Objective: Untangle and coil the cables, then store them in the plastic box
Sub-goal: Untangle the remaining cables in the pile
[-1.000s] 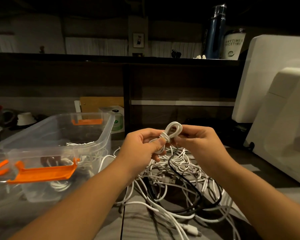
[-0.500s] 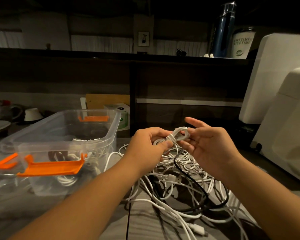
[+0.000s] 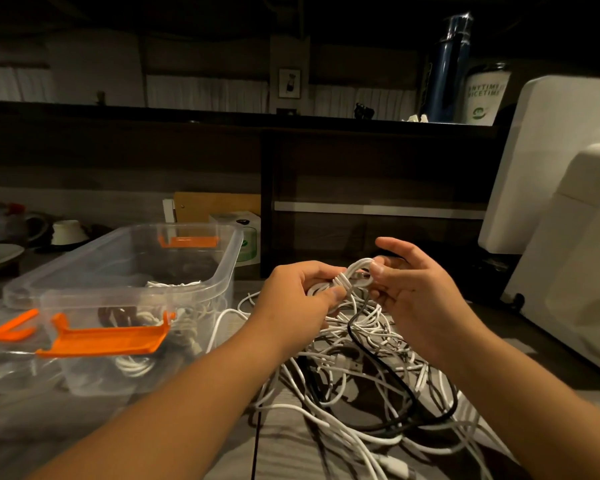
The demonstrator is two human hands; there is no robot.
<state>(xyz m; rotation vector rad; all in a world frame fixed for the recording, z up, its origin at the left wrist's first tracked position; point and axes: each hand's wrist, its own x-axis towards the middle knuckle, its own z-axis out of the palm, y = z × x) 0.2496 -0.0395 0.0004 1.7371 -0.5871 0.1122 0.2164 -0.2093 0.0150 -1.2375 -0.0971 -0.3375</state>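
Observation:
My left hand (image 3: 300,292) grips a small white coiled cable (image 3: 352,277) above the table. My right hand (image 3: 414,292) pinches the coil's end loop between thumb and a fingertip, its other fingers spread. Below both hands lies a tangled heap of white cables (image 3: 371,368) with one black cable (image 3: 383,372) running through it. To the left stands a clear plastic box (image 3: 222,265) with orange latches (image 3: 101,339); several coiled cables lie inside it.
A clear lid with an orange clip (image 3: 13,329) lies at the far left. A large white appliance (image 3: 568,220) fills the right side. A dark shelf unit (image 3: 361,174) stands behind, with a blue flask (image 3: 447,67) on top. Dishes (image 3: 66,232) sit at the far left.
The right hand has loosened from a full grip on the coil to a fingertip pinch with fingers spread. The coil has dropped slightly and tilted toward horizontal. The view has shifted a little.

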